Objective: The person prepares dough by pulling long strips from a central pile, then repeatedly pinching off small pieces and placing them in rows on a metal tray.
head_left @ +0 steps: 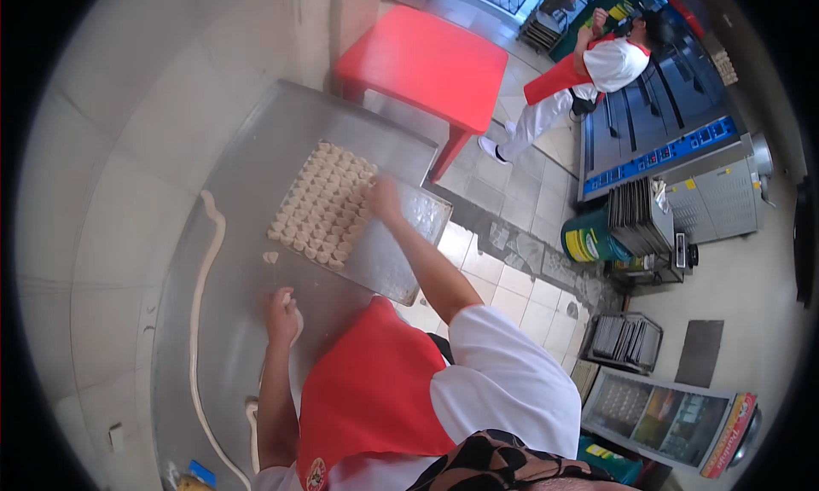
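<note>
My left hand (283, 319) is closed around the end of a dough rope (297, 331) over the steel worktable, close to my red apron. Just beyond it, a small cut dough piece (270, 257) lies on the table. My right hand (384, 197) reaches over the metal baking tray (397, 248), at the right edge of the tight rows of dough pieces (320, 205). Its fingers are bunched, and whatever they pinch is hidden. The rows cover the tray's left part, while its right part shows bare metal.
A long dough rope (196, 320) curves along the left of the steel worktable (247, 175). A red table (426, 60) stands beyond it. Another person (589, 69) stands by a large oven (657, 116) at the far right. Stacked trays (636, 218) and a display case (653, 410) line the right wall.
</note>
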The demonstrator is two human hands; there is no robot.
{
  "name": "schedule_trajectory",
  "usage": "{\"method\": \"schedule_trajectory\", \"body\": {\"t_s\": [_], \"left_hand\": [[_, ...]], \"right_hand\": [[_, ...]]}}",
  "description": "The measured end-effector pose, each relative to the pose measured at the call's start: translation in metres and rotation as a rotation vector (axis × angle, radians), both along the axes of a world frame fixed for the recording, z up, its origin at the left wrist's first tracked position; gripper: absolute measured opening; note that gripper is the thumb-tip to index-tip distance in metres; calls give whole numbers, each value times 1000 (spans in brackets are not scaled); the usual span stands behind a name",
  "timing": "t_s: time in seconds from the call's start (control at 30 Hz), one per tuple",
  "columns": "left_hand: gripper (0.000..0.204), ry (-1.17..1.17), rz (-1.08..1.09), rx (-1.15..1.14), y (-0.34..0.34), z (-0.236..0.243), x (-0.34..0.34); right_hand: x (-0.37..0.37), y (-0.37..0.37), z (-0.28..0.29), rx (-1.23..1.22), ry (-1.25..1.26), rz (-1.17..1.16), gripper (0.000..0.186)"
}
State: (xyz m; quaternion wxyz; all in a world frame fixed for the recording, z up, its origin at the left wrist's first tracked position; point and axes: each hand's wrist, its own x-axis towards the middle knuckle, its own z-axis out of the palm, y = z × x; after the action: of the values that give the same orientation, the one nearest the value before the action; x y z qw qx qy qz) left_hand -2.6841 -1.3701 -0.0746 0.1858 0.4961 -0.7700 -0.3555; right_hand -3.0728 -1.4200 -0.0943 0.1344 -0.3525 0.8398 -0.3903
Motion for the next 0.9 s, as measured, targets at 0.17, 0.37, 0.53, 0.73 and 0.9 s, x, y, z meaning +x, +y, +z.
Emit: {"method": "schedule_trajectory", "body": {"t_s": [0.17, 0.37, 0.53, 0.73, 0.9], "left_hand": [[43, 142, -4, 201, 32, 33, -29], [36, 151, -170, 152, 17, -58, -4], [32, -331, -204, 334, 14, 16, -63], [33, -166, -180, 267, 8, -8, -64], [26, 293, 516, 1130, -31, -68, 24]], "right_hand": [[166, 83, 7, 438, -174, 872, 49], [203, 100, 37, 264, -213, 816, 49], [199, 85, -6, 152, 3, 686, 41], [180, 67, -23, 476, 179, 901, 26], [168, 69, 43, 197, -507, 774, 27]]}}
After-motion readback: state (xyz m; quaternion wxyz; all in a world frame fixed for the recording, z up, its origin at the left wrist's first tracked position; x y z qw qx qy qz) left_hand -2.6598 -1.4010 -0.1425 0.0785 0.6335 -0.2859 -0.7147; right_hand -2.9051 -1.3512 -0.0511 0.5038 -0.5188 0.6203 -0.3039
